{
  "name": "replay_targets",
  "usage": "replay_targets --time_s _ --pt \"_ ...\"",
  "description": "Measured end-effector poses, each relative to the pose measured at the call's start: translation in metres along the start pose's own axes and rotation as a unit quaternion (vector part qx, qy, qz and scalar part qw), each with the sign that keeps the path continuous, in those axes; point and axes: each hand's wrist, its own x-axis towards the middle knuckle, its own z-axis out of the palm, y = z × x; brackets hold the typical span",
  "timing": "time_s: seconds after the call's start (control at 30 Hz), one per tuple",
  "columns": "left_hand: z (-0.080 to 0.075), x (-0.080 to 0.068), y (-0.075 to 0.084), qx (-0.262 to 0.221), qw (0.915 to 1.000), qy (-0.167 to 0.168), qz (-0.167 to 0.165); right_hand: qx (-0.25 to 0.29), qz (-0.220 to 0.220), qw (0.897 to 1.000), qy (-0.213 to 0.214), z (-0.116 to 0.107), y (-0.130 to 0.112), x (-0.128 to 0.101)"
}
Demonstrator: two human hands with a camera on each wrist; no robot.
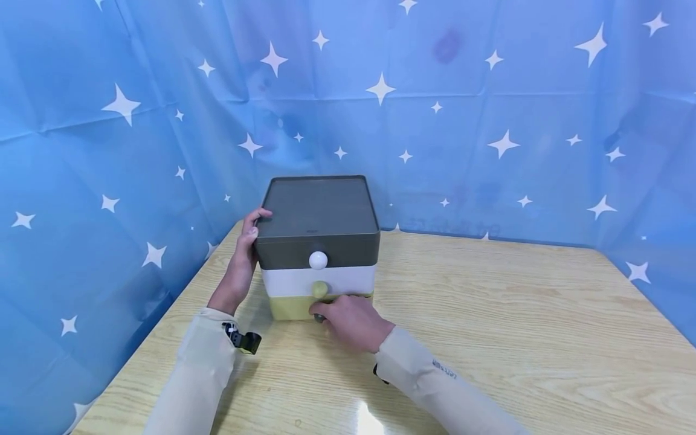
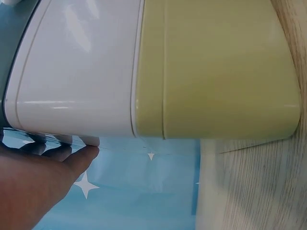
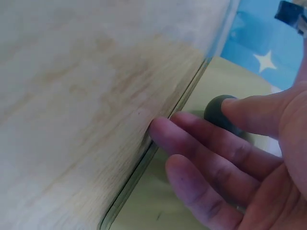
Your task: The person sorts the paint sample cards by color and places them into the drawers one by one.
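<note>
The right hand [image 1: 350, 320] covers most of the dark bottom knob [image 1: 318, 318] of the drawer box [image 1: 318, 248] in the head view, so its grip cannot be told there. The left wrist view cuts off the left hand [image 2: 38, 184] at the frame edge (only fingertips show) and crops the box's grey tier. The right wrist view is blurred.

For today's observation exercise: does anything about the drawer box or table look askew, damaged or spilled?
Nothing stands out. The three-tier drawer box sits squarely on the table, drawers flush, left hand steadying its side, right hand at the bottom knob.
</note>
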Motion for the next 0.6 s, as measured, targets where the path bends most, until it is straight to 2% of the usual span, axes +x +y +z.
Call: replay_targets --time_s 0.33,0.47,0.6 --pt "0.000 -0.001 0.001 -0.001 1.0000 -0.003 -0.007 -0.028 -0.019 0.999 0.014 -0.001 0.001 0.000" --pt "-0.006 -0.002 0.000 0.017 0.9997 -0.009 -0.014 0.022 -0.041 0.998 -0.030 -0.008 0.003 -0.008" --pt "-0.016 -0.002 0.004 0.056 0.9980 -0.024 -0.017 0.094 -0.043 0.992 -0.078 -0.024 0.014 -0.034"
